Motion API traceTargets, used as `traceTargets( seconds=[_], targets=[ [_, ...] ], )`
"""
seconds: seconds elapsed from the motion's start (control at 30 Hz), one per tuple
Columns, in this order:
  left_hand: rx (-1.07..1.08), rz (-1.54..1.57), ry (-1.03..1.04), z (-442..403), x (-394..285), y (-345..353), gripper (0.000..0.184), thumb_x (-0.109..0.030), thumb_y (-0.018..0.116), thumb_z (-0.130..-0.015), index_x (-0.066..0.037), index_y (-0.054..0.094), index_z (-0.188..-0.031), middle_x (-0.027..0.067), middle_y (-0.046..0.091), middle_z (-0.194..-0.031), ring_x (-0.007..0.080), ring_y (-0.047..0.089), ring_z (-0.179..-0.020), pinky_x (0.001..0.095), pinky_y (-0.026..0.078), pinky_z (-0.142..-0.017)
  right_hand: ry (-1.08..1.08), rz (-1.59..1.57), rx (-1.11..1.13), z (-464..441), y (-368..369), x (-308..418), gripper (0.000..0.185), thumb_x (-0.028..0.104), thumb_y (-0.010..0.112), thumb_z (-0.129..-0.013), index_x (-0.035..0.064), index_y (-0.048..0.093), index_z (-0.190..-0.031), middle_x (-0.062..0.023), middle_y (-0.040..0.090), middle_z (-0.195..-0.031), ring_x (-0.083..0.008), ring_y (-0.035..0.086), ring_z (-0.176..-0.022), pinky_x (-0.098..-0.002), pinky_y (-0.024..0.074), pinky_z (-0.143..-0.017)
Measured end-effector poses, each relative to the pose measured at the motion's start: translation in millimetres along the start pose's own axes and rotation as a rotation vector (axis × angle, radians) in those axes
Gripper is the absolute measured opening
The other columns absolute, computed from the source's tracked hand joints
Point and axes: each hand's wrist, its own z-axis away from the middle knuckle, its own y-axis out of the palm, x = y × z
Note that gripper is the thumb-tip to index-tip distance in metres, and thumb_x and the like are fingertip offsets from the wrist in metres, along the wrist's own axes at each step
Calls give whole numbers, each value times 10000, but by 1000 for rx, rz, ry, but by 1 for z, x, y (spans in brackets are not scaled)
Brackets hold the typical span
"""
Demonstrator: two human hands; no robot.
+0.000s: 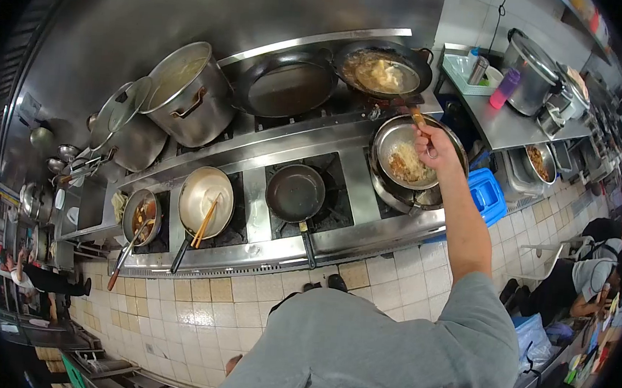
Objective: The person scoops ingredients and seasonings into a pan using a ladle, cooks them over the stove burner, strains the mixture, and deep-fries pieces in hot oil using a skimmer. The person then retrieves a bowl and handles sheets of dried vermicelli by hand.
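Observation:
My right hand (435,146) is closed around the wooden handle of a skimmer (403,76). The skimmer's round head rests in a black wok (350,52) of bubbling liquid at the back of the stove, with pale food in and beside it. Under my hand, a metal bowl (385,143) holding pale and browned food sits over a larger pot. My left hand (233,364) hangs low beside my body; only a sliver of skin shows and its fingers are hidden.
A second black wok (289,88) and a tall stockpot (191,99) stand along the back burners. In front are a small frying pan (295,191), a pale pan (206,194) with chopsticks and a pan of dark food (140,214). Other people are at both sides.

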Motion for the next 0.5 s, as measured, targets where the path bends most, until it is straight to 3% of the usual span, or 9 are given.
traceTargets(
  seconds=[0.03, 0.1, 0.13, 0.17, 0.27, 0.3, 0.33, 0.37, 0.5],
  targets=[
    [-6, 102, 3, -7, -6, -6, 487, -317, 592, -967, -46, 513, -1363, 162, 609, -1236, 392, 643, -991, 571, 528, -747, -8, -24, 15, 4, 0, -7, 144, 164, 552, -1009, 23, 545, -982, -4, 532, -735, -64, 435, -511, -202, 348, -430],
    [5, 624, -52, -33, -16, -19, 487, -317, 592, -968, -47, 510, -1365, 161, 607, -1238, 391, 646, -980, 566, 530, -742, -36, -57, 15, 19, 5, -19, 171, 181, 541, -1019, 21, 551, -1078, 18, 512, -739, -50, 394, -497, -199, 325, -422],
    [16, 648, -46, -44, -27, -27, 488, -317, 593, -969, -47, 509, -1366, 160, 607, -1238, 390, 648, -975, 563, 531, -739, -51, -65, 0, 25, 7, -25, 171, 181, 541, -1019, 21, 551, -1078, 18, 512, -739, -50, 394, -497, -199, 325, -422],
    [64, 290, 19, -53, -37, -34, 468, -331, 586, -970, -77, 514, -1356, 142, 606, -1229, 365, 642, -979, 533, 526, -722, -67, -61, -5, 31, 8, -30, 180, 188, 536, -1024, 21, 550, -1091, 19, 514, -743, -49, 394, -500, -199, 326, -424],
    [69, 228, -108, -63, -101, -46, 442, -329, 579, -967, -90, 517, -1334, 132, 607, -1202, 349, 639, -978, 515, 524, -716, -108, -31, -11, 58, 10, -37, 214, 203, 535, -1029, 15, 548, -1130, 22, 519, -757, -51, 400, -510, -200, 330, -428],
    [126, 156, 20, -73, -109, -45, 422, -339, 577, -957, -104, 530, -1305, 124, 610, -1187, 339, 641, -983, 498, 524, -704, -110, -59, -10, 76, 16, -39, 203, 194, 548, -1020, 11, 553, -1108, 10, 527, -763, -62, 420, -517, -207, 353, -439],
    [120, 373, -194, -82, -133, -41, 434, -353, 574, -945, -110, 540, -1302, 116, 619, -1168, 325, 647, -981, 492, 525, -706, -109, -86, -9, 91, 16, -42, 191, 184, 561, -1011, 8, 558, -1086, -2, 535, -769, -73, 441, -524, -215, 375, -450],
    [112, 411, -246, -96, -142, -30, 430, -367, 578, -936, -113, 562, -1283, 104, 629, -1132, 305, 653, -961, 479, 529, -692, -92, -84, -3, 104, 8, -46, 223, 186, 562, -1009, 6, 558, -1142, -2, 543, -779, -70, 443, -513, -207, 378, -442],
    [197, 200, -87, -109, -209, 19, 446, -395, 639, -906, -121, 599, -1255, 80, 663, -1063, 260, 670, -835, 447, 540, -654, -104, 24, 53, 175, -32, -64, 326, 202, 550, -1009, 20, 524, -1278, -4, 540, -736, -64, 459, -491, -206, 354, -387]
  ],
)
